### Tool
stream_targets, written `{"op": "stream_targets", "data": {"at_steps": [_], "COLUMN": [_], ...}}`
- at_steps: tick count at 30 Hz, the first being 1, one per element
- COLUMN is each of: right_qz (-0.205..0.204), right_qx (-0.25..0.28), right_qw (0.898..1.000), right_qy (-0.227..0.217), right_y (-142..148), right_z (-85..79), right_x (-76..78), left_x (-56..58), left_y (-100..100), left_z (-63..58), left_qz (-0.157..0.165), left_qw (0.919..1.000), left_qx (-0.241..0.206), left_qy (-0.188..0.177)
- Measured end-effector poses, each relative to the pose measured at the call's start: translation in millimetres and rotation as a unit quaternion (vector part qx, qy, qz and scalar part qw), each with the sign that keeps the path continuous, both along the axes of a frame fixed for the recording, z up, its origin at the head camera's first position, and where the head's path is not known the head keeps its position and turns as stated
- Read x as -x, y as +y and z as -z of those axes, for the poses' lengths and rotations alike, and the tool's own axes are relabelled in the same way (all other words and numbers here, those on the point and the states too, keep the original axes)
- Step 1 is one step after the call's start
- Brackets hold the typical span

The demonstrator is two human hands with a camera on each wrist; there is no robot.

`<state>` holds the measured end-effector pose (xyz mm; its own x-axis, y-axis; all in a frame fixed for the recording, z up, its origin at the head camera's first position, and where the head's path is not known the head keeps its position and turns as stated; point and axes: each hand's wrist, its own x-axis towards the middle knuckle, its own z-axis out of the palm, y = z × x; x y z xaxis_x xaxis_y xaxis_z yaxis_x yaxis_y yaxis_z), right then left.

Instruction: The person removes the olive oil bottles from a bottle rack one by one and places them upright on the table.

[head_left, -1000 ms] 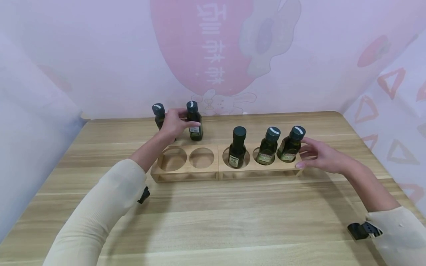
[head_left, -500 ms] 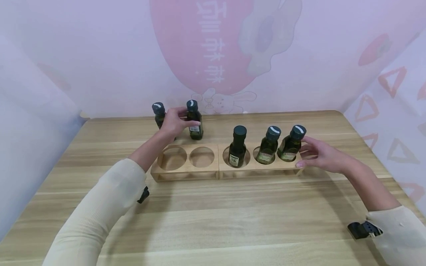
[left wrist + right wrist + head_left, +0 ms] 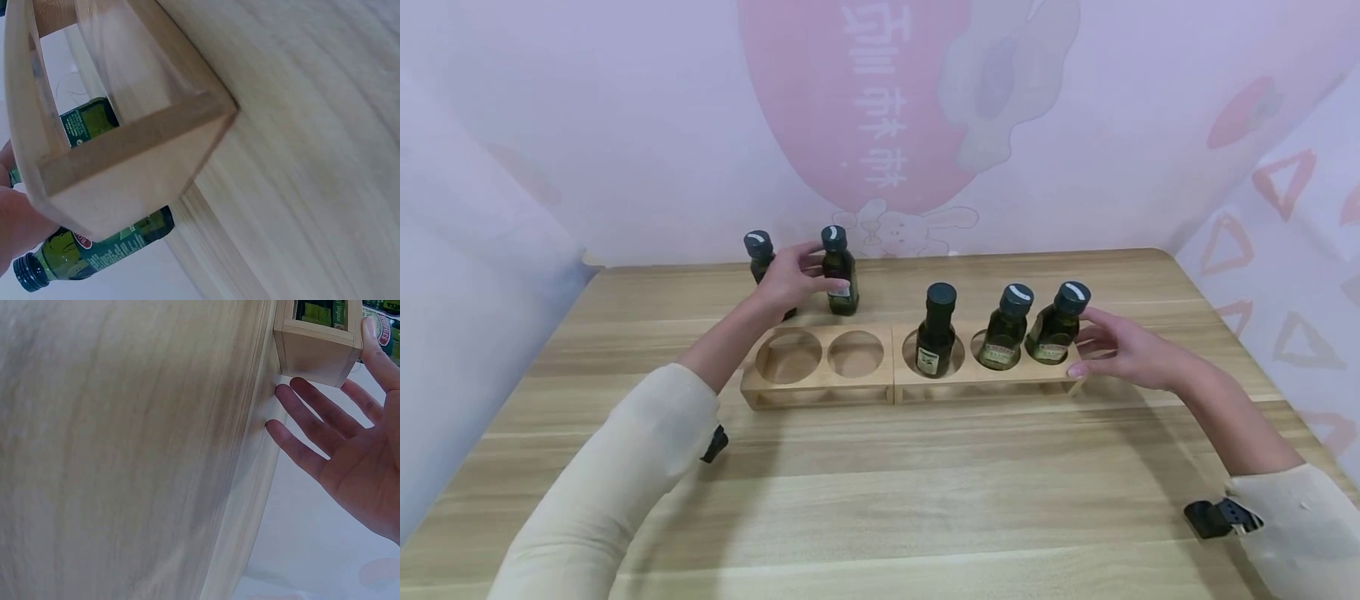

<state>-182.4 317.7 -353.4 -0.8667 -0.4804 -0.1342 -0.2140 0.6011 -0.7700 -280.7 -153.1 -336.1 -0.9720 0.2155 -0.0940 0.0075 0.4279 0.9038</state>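
Note:
At the back left, my left hand point(image 3: 790, 282) holds a dark green glass bottle point(image 3: 841, 287), thumb across its front and fingers behind. Another bottle point(image 3: 760, 254) stands left of it, partly hidden by the hand. In front lies a wooden rack point(image 3: 891, 371) with round holes. Its right half holds a slim bottle point(image 3: 935, 342) and two broader ones, a middle bottle point(image 3: 1002, 333) and a right-end bottle point(image 3: 1055, 329). My right hand point(image 3: 1123, 350) is at the rack's right end, thumb on its edge. In the right wrist view its fingers point(image 3: 312, 419) are spread, gripping nothing.
The rack's two left holes point(image 3: 855, 354) have no bottle in them. Behind the wooden table point(image 3: 880, 500) hangs a pale printed backdrop point(image 3: 662, 150). Black wrist devices show at the left cuff point(image 3: 715, 444) and the right cuff point(image 3: 1221, 518).
My left hand and forearm have shifted slightly left, with the thumb drawn back a little on the bottle. The right hand and the bottles in the rack have stayed put.

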Motion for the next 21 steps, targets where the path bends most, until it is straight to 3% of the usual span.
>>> {"op": "stream_targets", "data": {"at_steps": [10,21], "right_qz": [0.001,0.004], "right_qx": [-0.006,-0.016], "right_qw": [1.0,1.0], "right_qy": [-0.007,-0.011], "right_y": [-0.8,2.1], "right_z": [-1.4,-0.7], "right_x": [1.5,3.3], "left_x": [-12.8,-36.5], "left_y": [-13.6,-21.0], "left_z": [-0.1,-1.0], "left_qz": [0.034,0.022], "left_qw": [0.999,0.9979], "left_qx": [0.029,0.013], "left_qy": [-0.004,0.059]}}
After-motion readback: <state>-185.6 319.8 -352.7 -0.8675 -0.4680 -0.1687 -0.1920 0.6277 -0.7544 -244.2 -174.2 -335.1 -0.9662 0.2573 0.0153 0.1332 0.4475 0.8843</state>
